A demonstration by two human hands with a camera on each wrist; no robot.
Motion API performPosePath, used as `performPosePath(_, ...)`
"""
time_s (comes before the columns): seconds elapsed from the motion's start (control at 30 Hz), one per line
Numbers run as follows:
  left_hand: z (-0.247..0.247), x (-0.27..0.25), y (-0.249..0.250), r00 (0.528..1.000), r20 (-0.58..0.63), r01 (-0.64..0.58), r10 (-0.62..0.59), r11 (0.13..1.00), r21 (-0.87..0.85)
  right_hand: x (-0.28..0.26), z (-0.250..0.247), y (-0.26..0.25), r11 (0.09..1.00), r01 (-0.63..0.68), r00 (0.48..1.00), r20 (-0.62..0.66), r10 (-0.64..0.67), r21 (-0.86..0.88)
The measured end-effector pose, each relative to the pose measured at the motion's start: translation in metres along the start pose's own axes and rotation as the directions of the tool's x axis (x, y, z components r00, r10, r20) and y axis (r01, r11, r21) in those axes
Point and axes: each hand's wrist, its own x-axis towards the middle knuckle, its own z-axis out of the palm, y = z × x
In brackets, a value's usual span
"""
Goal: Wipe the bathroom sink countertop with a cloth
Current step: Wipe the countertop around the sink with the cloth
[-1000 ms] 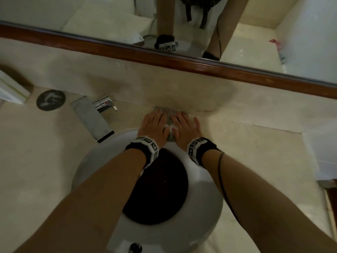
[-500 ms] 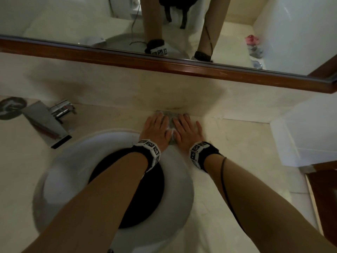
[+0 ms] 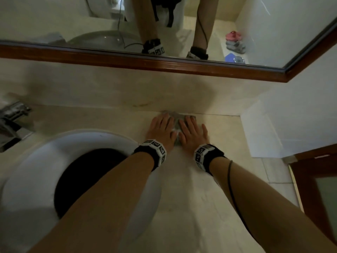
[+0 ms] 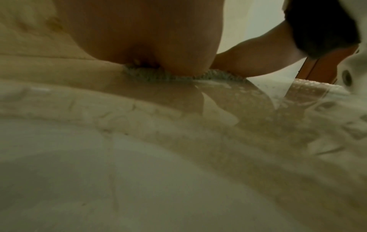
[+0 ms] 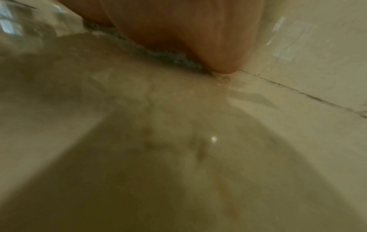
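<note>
A grey cloth (image 3: 176, 119) lies flat on the beige stone countertop (image 3: 215, 189), right of the sink and close against the backsplash. My left hand (image 3: 161, 129) and right hand (image 3: 191, 132) lie side by side on it, palms down, fingers straight and pressing. The hands hide most of the cloth. In the left wrist view the cloth's nubbly edge (image 4: 168, 76) shows under my palm, with a wet streak on the counter behind it. The right wrist view shows the cloth (image 5: 170, 58) under my hand near the wall joint.
The white round sink (image 3: 36, 170) with its dark bowl sits at the left, under my left forearm. A chrome faucet (image 3: 11, 121) stands at the far left. A wood-framed mirror (image 3: 164, 64) runs above the backsplash. A white wall (image 3: 282, 128) and a wooden door frame (image 3: 313, 157) bound the counter's right.
Both hands have slid the cloth rightward along the backsplash, away from the sink rim. The view has turned right, so the faucet now sits at the left edge.
</note>
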Motion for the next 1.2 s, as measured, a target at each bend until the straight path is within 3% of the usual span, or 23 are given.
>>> performPosePath(0.37, 0.001, -0.012, -0.037, 0.999, -0.024, 0.026, -0.027, 0.999, -0.037, 0.014, -0.008, -0.031, 0.990, 0.129, 0.991, -0.015, -0.130, -0.062)
performPosePath(0.5, 0.003, -0.024, -0.065, 0.999, -0.014, 0.040, -0.040, 0.999, -0.032, 0.018, -0.013, -0.060, 0.985, 0.162, 0.986, 0.026, -0.164, 0.066)
performPosePath(0.63, 0.003, -0.038, -0.106, 0.999, -0.014, 0.043, -0.043, 0.999, 0.033, 0.034, -0.015, -0.097, 0.982, 0.165, 0.976, 0.132, -0.176, 0.089)
performPosePath(0.83, 0.009, -0.070, -0.168, 0.998, 0.031, 0.045, -0.047, 0.996, 0.074, 0.047, -0.012, -0.161, 0.970, 0.243, 0.969, 0.051, -0.243, 0.009)
performPosePath(0.97, 0.015, -0.107, -0.212, 0.993, -0.001, 0.114, -0.114, 0.993, 0.006, 0.055, -0.008, -0.210, 0.946, 0.324, 0.946, -0.016, -0.324, 0.016)
performPosePath(1.03, 0.019, -0.125, -0.238, 0.990, -0.008, 0.137, -0.138, 0.989, -0.048, 0.062, -0.008, -0.232, 0.939, 0.341, 0.939, 0.019, -0.342, 0.033)
performPosePath(1.2, 0.022, -0.165, -0.294, 0.984, 0.063, 0.174, -0.167, 0.977, -0.125, 0.073, -0.014, -0.274, 0.914, 0.404, 0.914, 0.032, -0.405, 0.028)
